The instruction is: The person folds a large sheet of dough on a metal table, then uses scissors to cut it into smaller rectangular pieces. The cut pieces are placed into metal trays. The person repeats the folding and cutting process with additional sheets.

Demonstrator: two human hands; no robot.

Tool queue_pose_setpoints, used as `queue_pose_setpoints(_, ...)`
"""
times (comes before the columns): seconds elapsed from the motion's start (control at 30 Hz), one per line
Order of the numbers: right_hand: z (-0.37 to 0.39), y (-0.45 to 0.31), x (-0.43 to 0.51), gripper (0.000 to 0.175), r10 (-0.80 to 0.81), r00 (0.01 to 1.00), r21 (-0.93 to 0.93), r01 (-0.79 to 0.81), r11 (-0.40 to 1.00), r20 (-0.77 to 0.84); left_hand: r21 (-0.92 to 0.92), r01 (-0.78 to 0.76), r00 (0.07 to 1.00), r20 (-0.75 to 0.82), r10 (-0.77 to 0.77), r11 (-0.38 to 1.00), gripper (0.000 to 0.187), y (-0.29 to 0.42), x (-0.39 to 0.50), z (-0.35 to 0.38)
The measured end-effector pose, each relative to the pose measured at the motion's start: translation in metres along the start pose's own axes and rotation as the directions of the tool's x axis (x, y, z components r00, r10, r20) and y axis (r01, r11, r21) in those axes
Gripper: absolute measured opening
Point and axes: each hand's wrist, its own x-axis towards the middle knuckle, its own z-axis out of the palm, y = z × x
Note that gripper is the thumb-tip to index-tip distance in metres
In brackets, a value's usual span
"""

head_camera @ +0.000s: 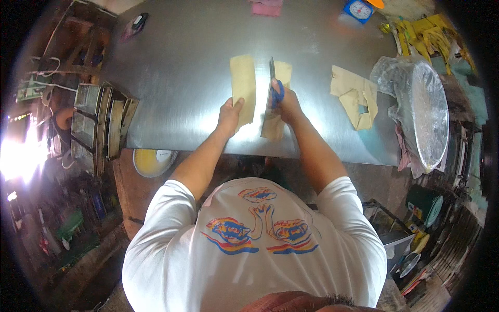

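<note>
My left hand (230, 115) grips the lower end of a tan paper strip (243, 78), which is held out over the metal table. In my right hand (287, 104) is a pair of scissors (272, 70) with blue handles, its blades pointing away from me. A second tan paper piece (273, 126) lies beneath the right hand, partly hidden by it. The strip and the scissors are apart, with bare metal showing between them. Further right, a folded tan paper piece (356, 95) with a hole in it rests on the table.
The metal table (183, 85) bears a dark object (139, 21), a pink item (266, 8) and a blue dial scale (358, 11). A plastic-wrapped round container (423, 117) stands at the right edge. Metal pans (97, 124) are stacked at the left edge.
</note>
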Motion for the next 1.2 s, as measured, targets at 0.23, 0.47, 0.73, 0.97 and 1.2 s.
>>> queue_pose_setpoints(0.23, -0.022, 0.012, -0.104, 0.062, 0.003, 0.909, 0.202, -0.096, 0.975, 0.416, -0.287, -0.004, 0.995, -0.099, -0.026, 0.958, 0.037, 0.041, 0.005, 0.004)
queue_pose_setpoints(0.47, -0.004, -0.003, -0.162, 0.073, -0.054, 0.88, 0.102, 0.007, 0.995, 0.472, -0.47, -0.044, 0.998, -0.062, 0.017, 0.882, 0.035, 0.064, 0.012, 0.025)
queue_pose_setpoints(0.73, 0.021, -0.017, -0.162, 0.05, -0.066, 0.888, -0.02, 0.085, 0.996, 0.456, -0.507, -0.001, 1.0, -0.016, -0.008, 0.862, 0.034, 0.062, 0.03, 0.03)
queue_pose_setpoints(0.97, 0.028, -0.018, -0.164, 0.051, -0.044, 0.915, -0.014, 0.054, 0.998, 0.401, -0.517, 0.033, 0.999, -0.001, -0.04, 0.855, 0.036, 0.065, 0.029, 0.032)
queue_pose_setpoints(1.2, 0.032, -0.022, -0.17, 0.066, -0.126, 0.888, -0.001, 0.141, 0.99, 0.441, -0.597, 0.07, 0.994, -0.022, -0.104, 0.799, 0.037, 0.075, 0.024, 0.03)
